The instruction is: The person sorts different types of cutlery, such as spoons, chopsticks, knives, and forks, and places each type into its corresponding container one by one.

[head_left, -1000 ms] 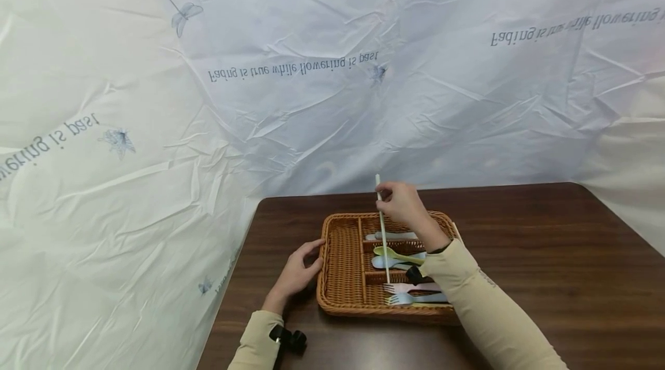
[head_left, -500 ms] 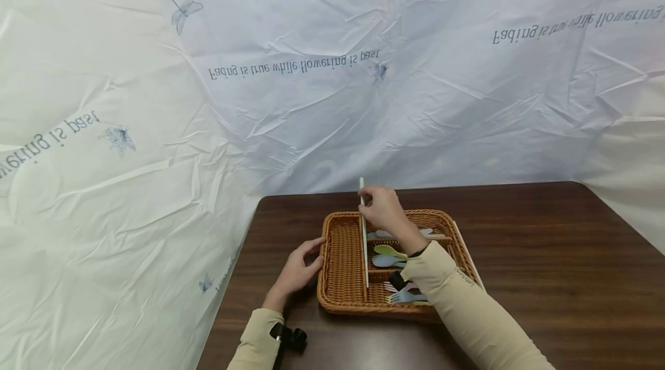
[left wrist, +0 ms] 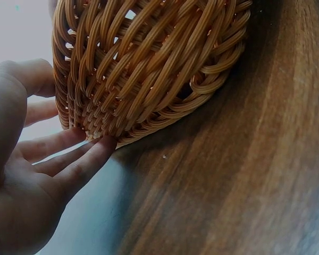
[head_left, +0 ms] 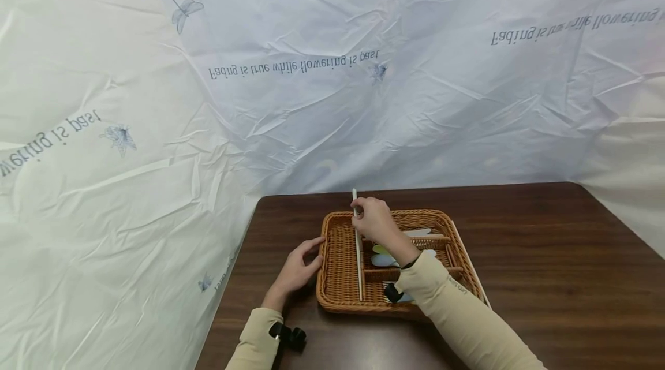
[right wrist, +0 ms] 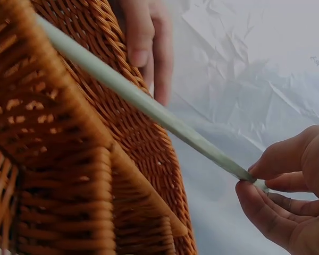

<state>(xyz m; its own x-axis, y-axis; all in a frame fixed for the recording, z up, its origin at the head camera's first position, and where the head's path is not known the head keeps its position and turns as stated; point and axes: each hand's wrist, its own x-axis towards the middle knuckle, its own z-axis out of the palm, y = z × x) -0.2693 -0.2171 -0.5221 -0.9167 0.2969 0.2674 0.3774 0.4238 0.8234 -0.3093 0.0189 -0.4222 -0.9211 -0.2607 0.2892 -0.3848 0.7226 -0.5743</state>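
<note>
My right hand [head_left: 375, 220] pinches a pale green chopstick [head_left: 358, 266] near its far end, thumb against fingertips. In the head view the chopstick runs along the left side of the long divider, over the left compartment of a brown wicker basket [head_left: 320, 289]. The right wrist view shows the chopstick [right wrist: 149, 106] slanting across the divider's edge toward my right hand [right wrist: 287, 191]. At the basket's left outer wall, my left hand [head_left: 296, 271] rests its fingertips; in the left wrist view its fingers [left wrist: 80, 170] touch the weave, fairly straight.
Spoons [head_left: 383, 260] lie in the middle right compartment, and pale utensils [head_left: 418, 232] in the upper one. Forks in the lower one are mostly hidden by my right sleeve [head_left: 431, 277]. A white stick [head_left: 473, 263] lies along the basket's right outer side. A pale printed sheet [head_left: 312, 116] hangs behind the table.
My right hand has moved left and lower, carrying the chopstick from above the right compartments to the left side of the long divider. The left hand has stayed at the basket.
</note>
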